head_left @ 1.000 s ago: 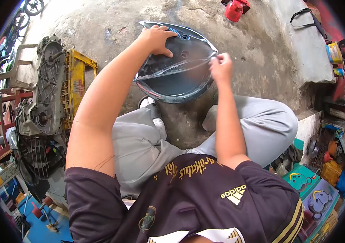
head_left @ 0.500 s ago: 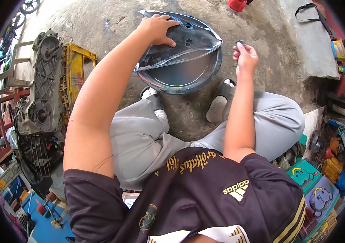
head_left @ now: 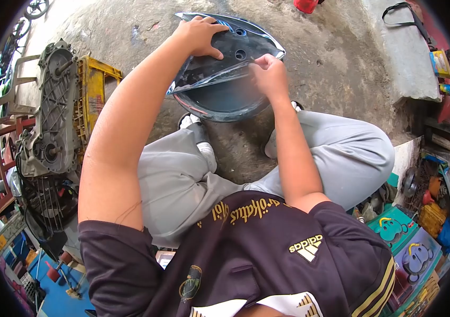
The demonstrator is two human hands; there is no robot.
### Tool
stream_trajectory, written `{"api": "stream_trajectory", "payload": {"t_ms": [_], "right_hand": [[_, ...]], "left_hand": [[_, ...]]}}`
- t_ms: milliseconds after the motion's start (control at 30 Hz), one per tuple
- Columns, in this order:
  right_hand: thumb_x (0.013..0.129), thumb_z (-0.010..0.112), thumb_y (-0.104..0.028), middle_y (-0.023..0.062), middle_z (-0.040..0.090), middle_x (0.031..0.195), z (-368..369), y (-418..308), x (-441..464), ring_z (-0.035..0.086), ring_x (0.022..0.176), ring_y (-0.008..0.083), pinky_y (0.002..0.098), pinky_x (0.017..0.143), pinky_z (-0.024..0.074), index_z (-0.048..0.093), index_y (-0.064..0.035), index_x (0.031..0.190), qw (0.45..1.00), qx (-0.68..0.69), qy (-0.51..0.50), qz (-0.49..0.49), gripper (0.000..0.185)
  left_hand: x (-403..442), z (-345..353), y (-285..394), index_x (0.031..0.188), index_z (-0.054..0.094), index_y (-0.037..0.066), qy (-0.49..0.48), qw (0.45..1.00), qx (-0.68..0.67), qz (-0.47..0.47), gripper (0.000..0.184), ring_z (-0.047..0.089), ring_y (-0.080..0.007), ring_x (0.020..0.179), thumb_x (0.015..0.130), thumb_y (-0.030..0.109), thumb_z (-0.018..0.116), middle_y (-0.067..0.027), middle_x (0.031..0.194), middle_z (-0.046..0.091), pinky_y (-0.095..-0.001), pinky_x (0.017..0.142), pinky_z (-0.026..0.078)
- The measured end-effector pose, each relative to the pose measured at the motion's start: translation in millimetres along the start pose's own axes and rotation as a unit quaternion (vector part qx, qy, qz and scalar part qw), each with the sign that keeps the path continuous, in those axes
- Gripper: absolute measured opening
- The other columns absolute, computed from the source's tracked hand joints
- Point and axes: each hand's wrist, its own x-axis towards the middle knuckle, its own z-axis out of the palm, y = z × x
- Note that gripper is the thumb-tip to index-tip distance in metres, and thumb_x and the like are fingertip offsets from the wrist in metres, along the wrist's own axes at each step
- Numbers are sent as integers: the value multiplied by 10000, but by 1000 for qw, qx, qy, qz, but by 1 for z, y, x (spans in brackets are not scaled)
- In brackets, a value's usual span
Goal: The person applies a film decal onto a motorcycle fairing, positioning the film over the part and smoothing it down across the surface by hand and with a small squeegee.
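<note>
A glossy dark plastic panel, with two round holes and blue-white markings, lies across a black basin on the floor. It looks like a motorcycle body panel. Cloudy water shows in the basin below the panel's near edge. My left hand grips the panel's far left part, thumb on its face and fingers over the upper edge. At the panel's right, my right hand is pinched close to the near edge. A small dark piece showed in that pinch a moment ago; the fingers hide it now.
To the left stand a grey metal engine casing and a yellow plastic crate. A concrete block with a black strap is at the right. A red object sits at the far edge. My feet are close to the basin.
My right hand has moved left, from beside the basin to over the panel's near right edge. My left hand keeps its hold on the panel.
</note>
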Motion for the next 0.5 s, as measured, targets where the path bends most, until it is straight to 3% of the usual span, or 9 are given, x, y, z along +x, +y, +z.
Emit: {"api": "stream_trajectory", "payload": {"t_ms": [133, 200, 267, 500], "right_hand": [[930, 742, -84, 82, 741, 737, -11, 23, 17, 702, 571, 151, 317, 560, 539, 682, 4, 937, 991, 56, 124, 1, 107], [915, 751, -115, 111, 752, 761, -9, 19, 13, 729, 625, 204, 365, 615, 561, 683, -9, 916, 987, 42, 152, 17, 126], [906, 754, -140, 148, 750, 783, 5, 29, 11, 753, 718, 278, 421, 675, 570, 676, -20, 940, 970, -119, 178, -114, 147], [909, 709, -127, 194, 739, 806, -12, 24, 15, 745, 759, 367, 473, 710, 563, 651, -38, 966, 973, -80, 214, -41, 120]], "left_hand": [[2, 2, -2, 1568, 523, 391, 2, 1000, -3, 8, 942, 467, -330, 1499, 726, 598, 888, -57, 1641, 488, -570, 1161, 469], [1, 1, -2, 1567, 524, 390, 3, 1000, -5, 10, 941, 466, -333, 1500, 725, 601, 887, -57, 1640, 489, -570, 1160, 471], [3, 0, -3, 1566, 526, 388, 3, 1000, -9, 13, 940, 465, -335, 1500, 725, 605, 886, -57, 1638, 491, -570, 1159, 472], [-1, 0, -2, 1568, 525, 387, 2, 1000, -9, 7, 940, 451, -338, 1511, 728, 601, 887, -61, 1644, 484, -594, 1171, 447]]}}
